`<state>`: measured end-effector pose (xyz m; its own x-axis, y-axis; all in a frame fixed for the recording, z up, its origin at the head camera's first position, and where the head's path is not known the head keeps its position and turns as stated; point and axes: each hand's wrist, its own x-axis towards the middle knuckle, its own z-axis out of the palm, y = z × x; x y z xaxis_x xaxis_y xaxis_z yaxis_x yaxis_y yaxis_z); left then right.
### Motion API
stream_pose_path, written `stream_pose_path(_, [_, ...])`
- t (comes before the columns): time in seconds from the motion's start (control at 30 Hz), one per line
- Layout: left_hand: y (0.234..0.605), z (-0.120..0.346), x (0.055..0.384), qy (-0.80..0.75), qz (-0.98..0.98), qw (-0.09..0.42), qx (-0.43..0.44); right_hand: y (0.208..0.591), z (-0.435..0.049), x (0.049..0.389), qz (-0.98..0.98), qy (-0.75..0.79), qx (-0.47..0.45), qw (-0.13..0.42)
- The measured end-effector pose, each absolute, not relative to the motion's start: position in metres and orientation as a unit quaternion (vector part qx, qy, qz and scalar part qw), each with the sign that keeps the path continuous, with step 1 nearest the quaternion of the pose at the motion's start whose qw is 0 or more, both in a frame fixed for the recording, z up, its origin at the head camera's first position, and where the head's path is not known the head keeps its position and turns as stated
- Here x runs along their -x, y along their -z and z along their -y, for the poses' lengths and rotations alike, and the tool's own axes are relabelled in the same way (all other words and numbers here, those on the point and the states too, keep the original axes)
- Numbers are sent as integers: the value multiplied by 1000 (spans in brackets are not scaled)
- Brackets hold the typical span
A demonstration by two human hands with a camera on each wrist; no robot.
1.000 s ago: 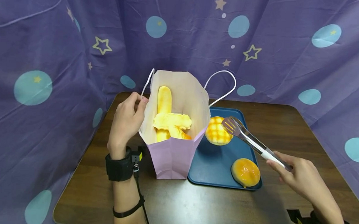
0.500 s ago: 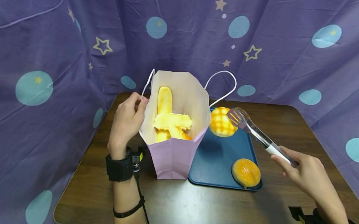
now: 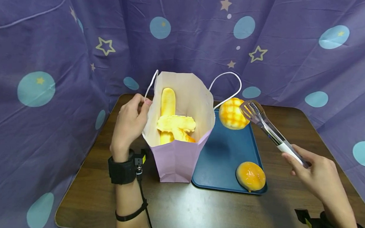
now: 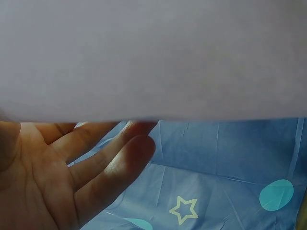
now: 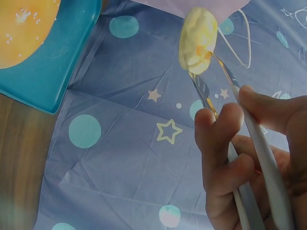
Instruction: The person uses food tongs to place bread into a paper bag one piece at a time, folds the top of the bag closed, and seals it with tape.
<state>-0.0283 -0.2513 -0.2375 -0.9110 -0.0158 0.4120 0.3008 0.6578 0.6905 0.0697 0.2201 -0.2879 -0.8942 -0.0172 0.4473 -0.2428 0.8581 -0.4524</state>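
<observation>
My left hand pinches the left rim of an upright purple paper bag, near its white cord handle. In the left wrist view, the bag's side hides part of my fingers. My right hand grips tongs with white handles. Their tips clamp a round, crosshatched bun, held above the back of a blue tray, to the right of the bag. In the right wrist view the same bun appears edge-on between the tong tips. Several long yellow breads lie inside the bag.
A glazed round bun sits at the tray's front right corner. The bag's other cord handle loops out over the tray's back, close to the held bun. A wooden table carries everything, with a purple patterned curtain behind.
The tongs and the crosshatched bun have moved up and to the right in the head view, away from the bag. My left hand and the bag have stayed in place.
</observation>
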Motion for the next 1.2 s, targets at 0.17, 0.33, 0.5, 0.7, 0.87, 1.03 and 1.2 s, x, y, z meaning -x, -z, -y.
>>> stream_pose_path(0.17, [237, 251, 28, 405, 890, 194, 81, 284, -222, -69, 932, -265, -54, 241])
stream_pose_path(0.33, [238, 252, 29, 405, 890, 195, 78, 280, -222, -69, 931, -259, -30, 256])
stream_pose_path(0.5, [238, 252, 29, 406, 889, 196, 77, 275, -223, -66, 921, -265, -18, 285])
stream_pose_path(0.7, [238, 252, 29, 407, 889, 196, 78, 269, -222, -64, 909, -271, -9, 316])
stream_pose_path(0.87, [238, 252, 29, 408, 888, 197, 79, 266, -223, -64, 903, -272, -6, 334])
stream_pose_path(1.03, [238, 252, 28, 408, 889, 195, 76, 261, -220, -65, 897, -290, 31, 332])
stream_pose_path(1.2, [238, 252, 28, 407, 889, 194, 76, 257, -216, -68, 884, -330, 68, 324])
